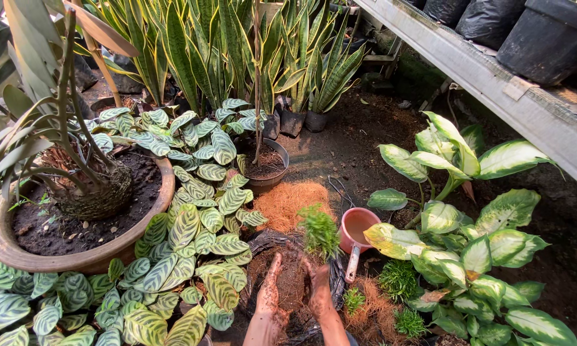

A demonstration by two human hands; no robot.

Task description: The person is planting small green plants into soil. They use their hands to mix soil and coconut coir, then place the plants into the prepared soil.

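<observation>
My left hand (270, 289) and my right hand (315, 286), both caked in brown soil, press down into the loose soil of a small black pot (263, 242) at the bottom centre. A small bushy green seedling (319, 229) stands upright in that soil just beyond my right fingers. Whether the fingers touch its stem is hidden by the foliage. A pink plastic scoop (356, 232) with a long handle lies right of the pot.
A heap of orange coconut fibre (290, 202) lies behind the pot. Striped-leaf plants (192, 237) crowd the left, with a large clay bowl (83, 259). A variegated plant (468, 224) fills the right. Small seedlings (397, 279) sit beside it. A bench (493, 83) carries black pots.
</observation>
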